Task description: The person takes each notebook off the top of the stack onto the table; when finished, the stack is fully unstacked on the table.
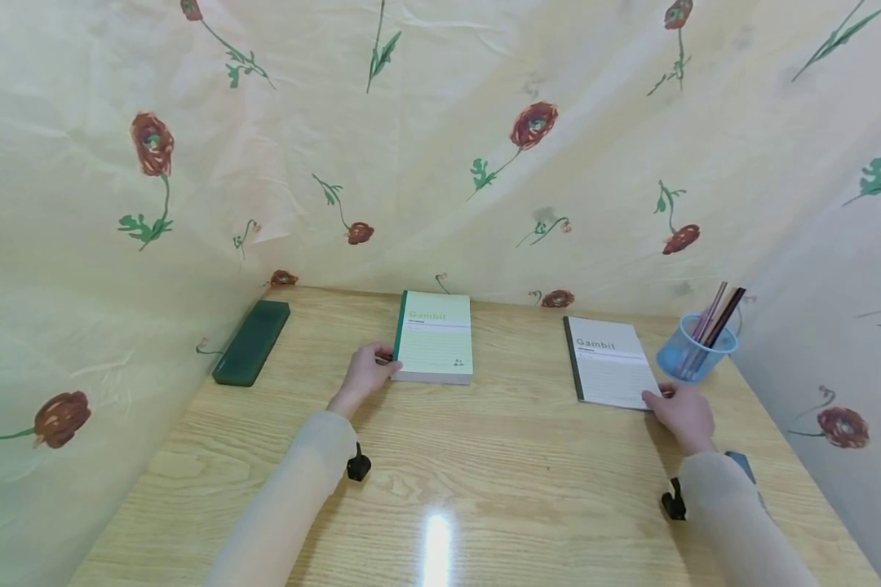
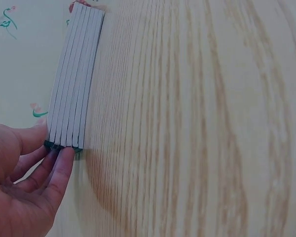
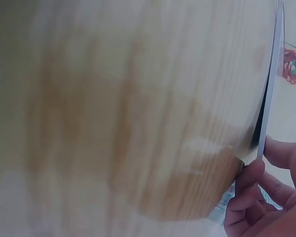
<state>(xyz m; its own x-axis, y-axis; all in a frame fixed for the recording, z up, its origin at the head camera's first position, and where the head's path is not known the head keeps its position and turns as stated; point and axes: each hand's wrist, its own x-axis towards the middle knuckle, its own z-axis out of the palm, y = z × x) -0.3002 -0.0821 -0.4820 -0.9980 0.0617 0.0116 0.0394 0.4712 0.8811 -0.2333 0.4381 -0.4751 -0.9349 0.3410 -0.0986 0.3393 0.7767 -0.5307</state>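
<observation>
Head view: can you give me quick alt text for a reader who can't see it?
A person's left hand touches a stack of green notebooks on a wooden desk, while the right hand touches a single grey notebook. A blue pencil cup and a dark green case sit nearby.

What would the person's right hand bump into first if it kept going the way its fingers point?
The right hand already touches the near right corner of the grey notebook, so that comes first. Its fingers aim left and away, across the cover; the blue pen cup seems to stand off to the right of that line.
</observation>
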